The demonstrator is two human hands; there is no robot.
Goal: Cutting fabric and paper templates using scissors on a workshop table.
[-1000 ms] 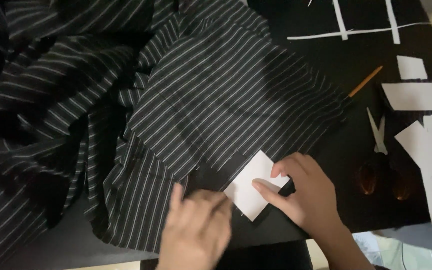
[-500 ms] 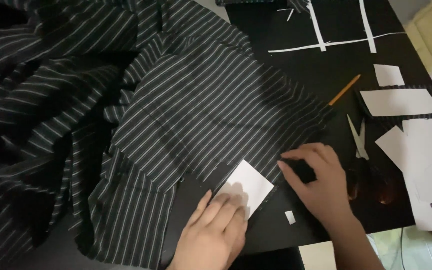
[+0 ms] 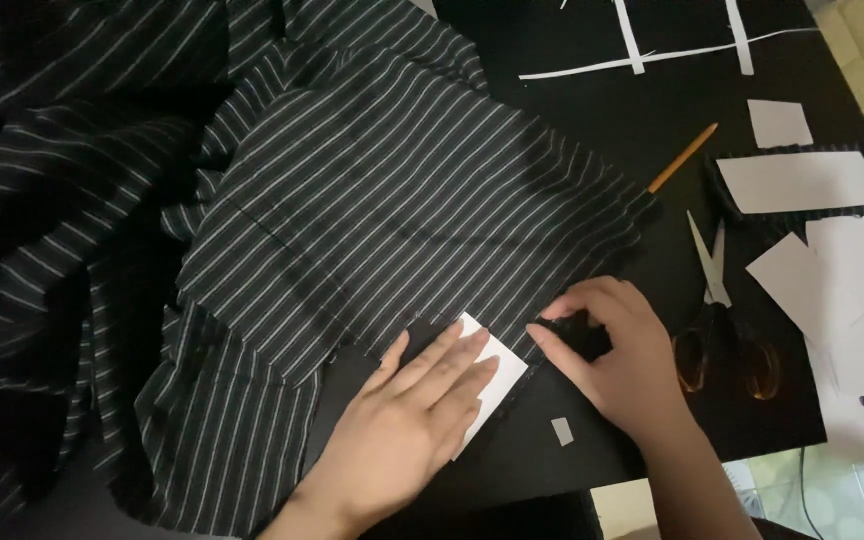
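A large black cloth with thin white stripes (image 3: 392, 210) lies rumpled over the dark table (image 3: 652, 90). At its near edge sits a small white paper rectangle (image 3: 500, 372). My left hand (image 3: 407, 420) lies flat on that paper, fingers spread. Just to the right, my right hand (image 3: 617, 355) pinches the cloth's dark edge between thumb and fingers.
Scissors with brown handles (image 3: 717, 300) lie right of my right hand. An orange pencil (image 3: 682, 158) lies beyond them. White paper pieces (image 3: 802, 180) and thin white strips (image 3: 632, 45) cover the right and far side. A tiny white scrap (image 3: 562, 431) lies near the table's front edge.
My left hand slid forward onto the white paper. My right hand moved off the paper to the cloth's edge and pinched it. The view shifted slightly.
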